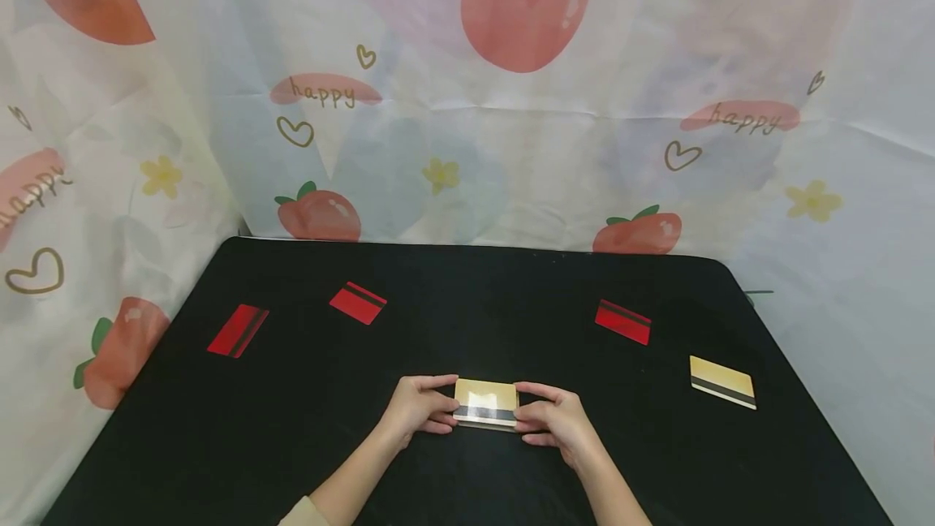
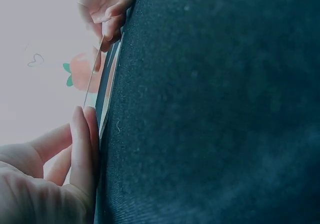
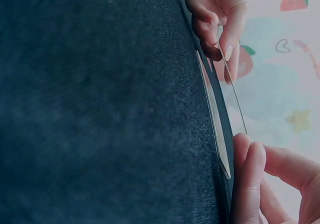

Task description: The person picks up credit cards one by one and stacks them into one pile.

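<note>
Both hands hold one gold magnetic-stripe card [image 1: 485, 396] at the near middle of the table. My left hand [image 1: 420, 408] pinches its left end and my right hand [image 1: 555, 420] pinches its right end. Edge-on in the left wrist view, the held card [image 2: 93, 73] shows as a thin line raised off the cloth. Beneath it lie other thin cards [image 3: 214, 116], seen from the side in the right wrist view; how many cannot be told. From above, the held card hides most of them.
Two red striped cards, one farther left [image 1: 238, 331] and one nearer the middle [image 1: 358, 303], lie on the black table [image 1: 467, 323]. At right lie another red card [image 1: 623, 321] and a gold card [image 1: 723, 382]. A printed curtain [image 1: 409, 112] stands behind the table and along its sides.
</note>
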{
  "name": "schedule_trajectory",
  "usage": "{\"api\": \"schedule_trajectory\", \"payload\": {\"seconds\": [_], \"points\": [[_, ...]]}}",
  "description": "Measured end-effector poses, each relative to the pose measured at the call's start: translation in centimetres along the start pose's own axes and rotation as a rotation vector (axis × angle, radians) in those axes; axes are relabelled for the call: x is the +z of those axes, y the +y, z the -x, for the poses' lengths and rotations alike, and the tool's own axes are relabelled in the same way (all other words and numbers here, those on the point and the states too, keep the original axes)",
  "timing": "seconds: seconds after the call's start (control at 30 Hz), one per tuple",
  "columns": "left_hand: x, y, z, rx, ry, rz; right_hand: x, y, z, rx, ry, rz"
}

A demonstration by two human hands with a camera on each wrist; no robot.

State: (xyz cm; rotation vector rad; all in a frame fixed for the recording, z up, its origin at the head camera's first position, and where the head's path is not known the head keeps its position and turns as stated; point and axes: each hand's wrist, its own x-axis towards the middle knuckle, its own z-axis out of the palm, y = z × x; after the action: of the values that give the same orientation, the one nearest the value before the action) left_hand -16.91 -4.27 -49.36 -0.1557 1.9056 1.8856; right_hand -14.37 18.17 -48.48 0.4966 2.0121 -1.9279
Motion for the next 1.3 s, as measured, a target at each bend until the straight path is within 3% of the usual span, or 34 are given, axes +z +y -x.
{"api": "schedule_trajectory", "payload": {"seconds": [0.33,0.9,1.3], "points": [[0.2,-0.2,0.0,0.011,0.001,-0.044,0.0,0.3,-0.1,-0.017,0.013,0.059],[0.8,-0.1,0.2,0.069,0.059,-0.150,0.3,0.4,-0.3,-0.076,0.065,0.153],[1.2,-0.2,0.0,0.140,0.085,-0.224,0.4,0.4,-0.3,-0.095,0.097,0.180]]}}
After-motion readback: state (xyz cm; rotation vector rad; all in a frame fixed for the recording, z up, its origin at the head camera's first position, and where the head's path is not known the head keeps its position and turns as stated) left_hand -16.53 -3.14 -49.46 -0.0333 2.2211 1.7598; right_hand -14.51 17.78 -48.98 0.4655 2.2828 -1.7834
